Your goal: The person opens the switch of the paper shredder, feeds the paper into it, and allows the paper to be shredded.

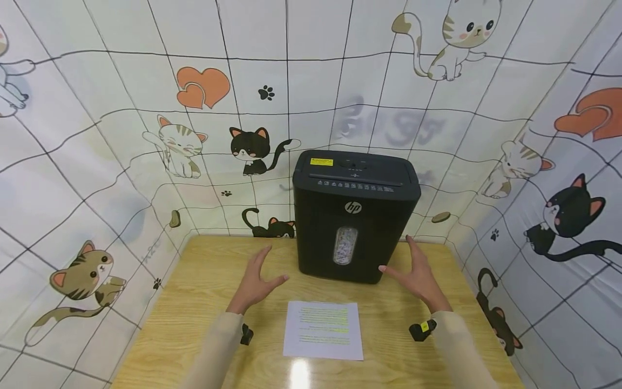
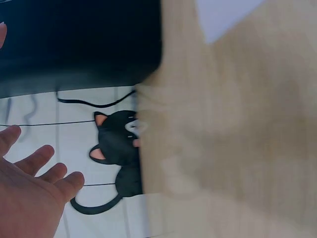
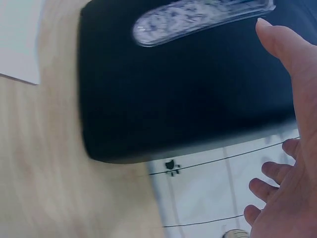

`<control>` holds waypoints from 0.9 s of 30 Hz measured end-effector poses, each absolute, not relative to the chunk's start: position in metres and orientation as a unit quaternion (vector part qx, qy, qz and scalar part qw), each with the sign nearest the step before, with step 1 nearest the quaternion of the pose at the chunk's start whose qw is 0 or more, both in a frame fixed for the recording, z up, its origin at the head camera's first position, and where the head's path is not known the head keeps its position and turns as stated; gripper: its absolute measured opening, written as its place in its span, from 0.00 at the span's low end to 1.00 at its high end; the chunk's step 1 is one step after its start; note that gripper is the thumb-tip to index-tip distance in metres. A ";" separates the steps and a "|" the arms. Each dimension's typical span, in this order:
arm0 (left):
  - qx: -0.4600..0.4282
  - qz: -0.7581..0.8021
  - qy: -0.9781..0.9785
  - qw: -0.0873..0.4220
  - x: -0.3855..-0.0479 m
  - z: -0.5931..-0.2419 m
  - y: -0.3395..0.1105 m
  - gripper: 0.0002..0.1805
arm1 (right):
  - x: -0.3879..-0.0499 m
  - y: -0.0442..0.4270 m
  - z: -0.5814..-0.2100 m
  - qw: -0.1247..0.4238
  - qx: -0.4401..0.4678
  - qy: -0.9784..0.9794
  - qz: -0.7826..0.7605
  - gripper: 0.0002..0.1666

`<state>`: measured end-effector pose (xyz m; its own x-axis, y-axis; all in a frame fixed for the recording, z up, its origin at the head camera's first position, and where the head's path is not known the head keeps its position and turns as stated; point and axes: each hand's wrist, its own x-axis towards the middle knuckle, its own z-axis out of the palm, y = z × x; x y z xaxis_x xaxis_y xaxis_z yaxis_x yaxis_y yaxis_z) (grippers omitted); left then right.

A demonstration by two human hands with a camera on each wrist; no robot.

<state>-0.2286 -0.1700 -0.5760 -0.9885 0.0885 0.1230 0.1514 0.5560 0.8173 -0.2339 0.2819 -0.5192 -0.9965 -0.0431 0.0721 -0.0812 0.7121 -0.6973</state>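
Observation:
A black HP paper shredder [image 1: 318, 232] stands upright at the back of the table, shreds showing through its front window [image 1: 346, 246]. In front of it lies a white printed sheet [image 1: 323, 329] with lines highlighted in yellow. My left hand [image 1: 255, 283] is held spread to the left of the shredder, apart from it, holding nothing. To its right, my right hand [image 1: 415, 275] has thumb and fingers spread around the lower right corner; whether it touches cannot be told. The right wrist view shows this hand [image 3: 292, 163] beside the shredder's side [image 3: 198, 99].
The wooden table [image 1: 194, 302] meets a cloth wall [image 1: 252, 32] printed with cats and grid lines. Cloth also hangs at the left and right sides. A dark cable-like line [image 2: 94, 104] shows near the shredder in the left wrist view.

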 end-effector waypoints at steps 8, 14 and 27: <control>-0.060 -0.460 -0.886 0.018 -0.214 -0.606 -0.168 0.56 | -0.223 0.266 -0.554 -0.019 0.020 -0.920 0.390 0.75; -0.072 -0.454 -0.888 0.005 -0.205 -0.626 -0.161 0.55 | -0.212 0.254 -0.581 -0.034 0.030 -0.922 0.386 0.71; -0.123 -0.407 -0.905 -0.016 -0.187 -0.667 -0.141 0.54 | -0.198 0.224 -0.637 -0.060 0.054 -0.922 0.379 0.67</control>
<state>-0.1867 -0.1408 -0.6673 -0.9691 0.2363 0.0706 0.2095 0.6376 0.7413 -0.1975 0.2242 -0.6373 -0.9871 -0.1447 -0.0689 -0.0542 0.7062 -0.7060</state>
